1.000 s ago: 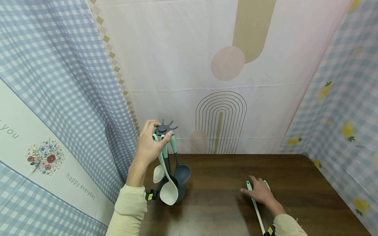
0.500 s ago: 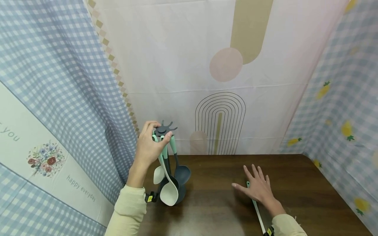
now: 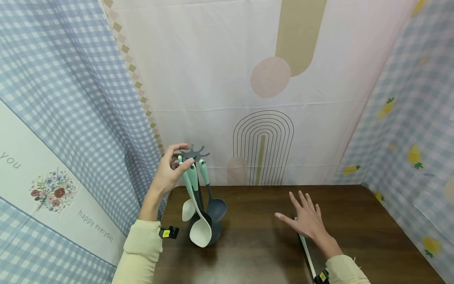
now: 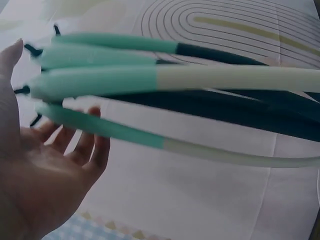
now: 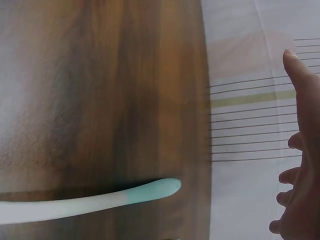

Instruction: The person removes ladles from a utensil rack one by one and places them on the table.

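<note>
My left hand [image 3: 167, 171] is beside the dark hooked top [image 3: 194, 154] of a utensil stand, fingers apart and thumb in front. In the left wrist view its fingers are relaxed behind several mint-green handles [image 4: 100, 79], gripping none. From the stand hang a white ladle [image 3: 200, 233], a dark ladle [image 3: 216, 209] and a smaller white-headed utensil [image 3: 188, 210]. At right, my right hand [image 3: 307, 221] hovers with spread fingers above a utensil with a white shaft and mint handle [image 3: 306, 252] on the table; its head is out of view.
The brown wooden table [image 3: 255, 221] ends at a white patterned cloth [image 3: 198, 79] behind. Blue checked curtains [image 3: 88, 90] hang on the left, and another checked cloth [image 3: 408, 157] with pineapples borders the right side.
My left hand has loosened from the stand's top and shifted left. My right hand has lifted and spread its fingers. A second handle end seen near it earlier is now hidden.
</note>
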### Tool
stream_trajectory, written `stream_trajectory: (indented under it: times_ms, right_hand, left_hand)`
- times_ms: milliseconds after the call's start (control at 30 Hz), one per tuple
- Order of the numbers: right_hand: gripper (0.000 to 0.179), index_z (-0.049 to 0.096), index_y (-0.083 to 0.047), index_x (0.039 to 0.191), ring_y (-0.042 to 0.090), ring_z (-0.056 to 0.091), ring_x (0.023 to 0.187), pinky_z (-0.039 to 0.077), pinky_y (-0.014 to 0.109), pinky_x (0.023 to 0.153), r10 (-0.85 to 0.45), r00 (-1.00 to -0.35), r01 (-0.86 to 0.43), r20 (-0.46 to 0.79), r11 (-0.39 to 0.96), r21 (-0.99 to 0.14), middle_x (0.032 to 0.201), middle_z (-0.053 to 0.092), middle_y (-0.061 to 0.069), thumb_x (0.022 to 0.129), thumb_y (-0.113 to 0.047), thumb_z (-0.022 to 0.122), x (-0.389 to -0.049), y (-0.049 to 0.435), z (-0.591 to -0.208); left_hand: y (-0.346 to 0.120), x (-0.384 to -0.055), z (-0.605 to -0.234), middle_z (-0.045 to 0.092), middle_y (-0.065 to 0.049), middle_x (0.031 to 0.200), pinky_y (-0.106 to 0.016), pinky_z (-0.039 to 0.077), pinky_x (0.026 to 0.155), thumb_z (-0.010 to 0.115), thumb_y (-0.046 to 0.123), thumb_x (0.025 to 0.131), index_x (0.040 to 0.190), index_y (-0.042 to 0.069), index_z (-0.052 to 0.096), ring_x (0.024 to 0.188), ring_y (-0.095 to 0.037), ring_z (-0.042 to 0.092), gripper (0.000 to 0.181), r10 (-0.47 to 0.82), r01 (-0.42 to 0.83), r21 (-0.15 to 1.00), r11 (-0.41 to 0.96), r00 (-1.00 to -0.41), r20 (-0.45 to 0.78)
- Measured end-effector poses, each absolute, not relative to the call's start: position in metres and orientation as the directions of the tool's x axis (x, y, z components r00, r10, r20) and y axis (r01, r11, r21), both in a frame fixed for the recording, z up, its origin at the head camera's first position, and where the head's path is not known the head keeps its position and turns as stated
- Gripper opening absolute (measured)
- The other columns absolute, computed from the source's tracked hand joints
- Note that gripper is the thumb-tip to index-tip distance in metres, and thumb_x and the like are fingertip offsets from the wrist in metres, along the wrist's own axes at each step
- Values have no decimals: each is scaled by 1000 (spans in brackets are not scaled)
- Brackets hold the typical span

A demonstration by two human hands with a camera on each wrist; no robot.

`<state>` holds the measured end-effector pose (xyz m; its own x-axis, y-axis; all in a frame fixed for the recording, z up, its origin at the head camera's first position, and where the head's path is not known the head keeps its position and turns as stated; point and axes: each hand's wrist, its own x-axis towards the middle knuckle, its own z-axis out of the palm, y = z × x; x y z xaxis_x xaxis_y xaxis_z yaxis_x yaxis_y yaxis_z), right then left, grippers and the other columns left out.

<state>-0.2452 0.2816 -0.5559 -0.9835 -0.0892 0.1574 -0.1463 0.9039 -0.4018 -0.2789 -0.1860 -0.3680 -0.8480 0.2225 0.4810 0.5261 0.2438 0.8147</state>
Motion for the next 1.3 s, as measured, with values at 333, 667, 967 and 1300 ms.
stream_trajectory:
  times_ms: [333, 667, 967, 1300]
  right_hand:
    - [108, 23, -16, 170, 53, 8, 158, 7, 82, 114, -124, -981, -176, 151, 895, -411, 173, 16, 26, 91, -77, 62, -246, 267, -540]
    - [107, 21, -16, 171, 53, 10, 158, 9, 81, 115, -140, -979, -193, 151, 883, -428, 173, 17, 26, 92, -76, 63, -244, 259, -537]
    - [104, 23, -17, 170, 49, 12, 159, 7, 78, 118, -173, -960, -255, 221, 865, -432, 172, 22, 24, 93, -73, 64, -247, 242, -519]
    - [105, 19, -21, 171, 43, 9, 161, 7, 75, 120, -244, -941, -327, 233, 830, -451, 174, 21, 19, 92, -74, 65, -253, 209, -491]
  left_hand:
    - [-200, -291, -370, 50, -15, 154, -34, 48, 94, 70, 17, 99, 136, -1, 45, 126, -29, 57, 48, 307, 499, 842, 202, -849, 430]
    - [-177, -289, -381, 54, -12, 153, -21, 48, 78, 78, 12, 93, 115, -3, 41, 115, -18, 57, 46, 191, 624, 775, 97, -776, 601]
    - [-146, -283, -392, 55, -27, 142, -27, 48, 101, 80, -3, 88, 111, -8, 33, 126, -40, 59, 53, -33, 732, 681, -4, -680, 732]
    - [-116, -270, -395, 48, -19, 138, -29, 51, 98, 88, 12, 86, 114, -6, 29, 120, -27, 57, 67, -242, 713, 688, 134, -650, 720]
